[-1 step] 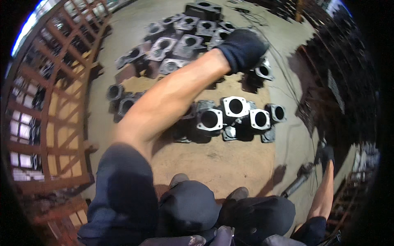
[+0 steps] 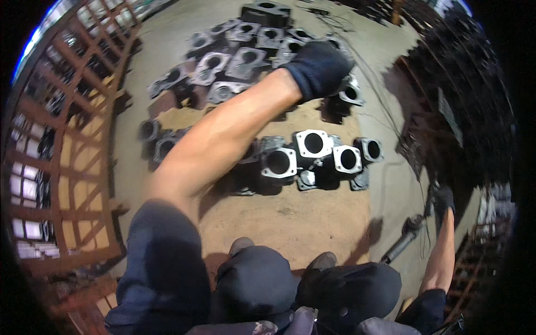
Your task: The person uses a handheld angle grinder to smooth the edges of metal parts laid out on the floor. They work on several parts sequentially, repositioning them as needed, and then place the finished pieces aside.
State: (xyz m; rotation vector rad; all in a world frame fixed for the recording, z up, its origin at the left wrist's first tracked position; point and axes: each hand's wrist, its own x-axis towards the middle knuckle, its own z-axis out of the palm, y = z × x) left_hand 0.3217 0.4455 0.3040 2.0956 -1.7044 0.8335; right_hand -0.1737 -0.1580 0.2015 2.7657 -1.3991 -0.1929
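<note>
My left hand (image 2: 322, 70), in a dark knitted glove, is curled over the right end of the far group of grey metal castings (image 2: 245, 62). Its fingers face away, so what they grip is hidden. Low on the right, my gloved right hand (image 2: 443, 200) is closed around the far end of a long cylindrical power tool (image 2: 403, 241), which looks like a straight grinder. That tool slants from beside my right knee up to the glove. Nearer to me stands a row of castings with round bores, among them a bright flanged casting (image 2: 313, 144).
A brown sheet (image 2: 285, 215) lies under the nearer castings. To the left stands a rusty metal rack (image 2: 61, 145); dark stacked parts (image 2: 463, 95) rise on the right. Cables (image 2: 374, 84) run along the floor on the right. My knees (image 2: 257, 279) are at the bottom.
The whole view has shifted slightly, with the castings now a little further left in the picture. My right hand and the tool sit slightly higher. My left hand stays over the same castings.
</note>
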